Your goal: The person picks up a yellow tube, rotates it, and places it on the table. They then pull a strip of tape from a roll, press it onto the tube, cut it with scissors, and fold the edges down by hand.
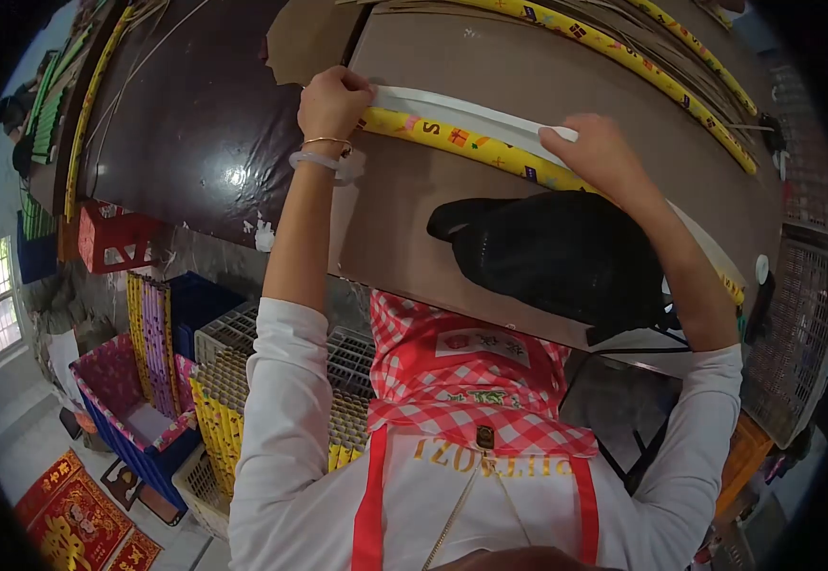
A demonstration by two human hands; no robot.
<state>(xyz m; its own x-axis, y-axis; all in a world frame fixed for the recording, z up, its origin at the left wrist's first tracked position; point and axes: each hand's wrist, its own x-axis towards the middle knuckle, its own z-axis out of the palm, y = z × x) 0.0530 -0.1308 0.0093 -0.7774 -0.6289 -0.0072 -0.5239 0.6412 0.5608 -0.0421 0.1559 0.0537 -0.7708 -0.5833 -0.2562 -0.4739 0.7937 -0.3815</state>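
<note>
My left hand (335, 107) pinches one end of a white strip (466, 107) above the table. Farther right, my right hand (604, 157) has its thumb and fingers closed on the same strip, which is stretched between them. Just below it lies a yellow patterned roll (457, 141) with printed gifts and letters, its left end beside my left hand and its right part running under my right hand and forearm. A black cloth bag or cap (552, 252) rests on the table below the roll.
More yellow rolls (623, 62) lie at the table's (404, 219) far side. A dark glossy surface (186, 124) adjoins on the left. Below stand a red stool (114, 238), a blue box (138, 409) with patterned lining, and crates of upright yellow tubes (219, 419).
</note>
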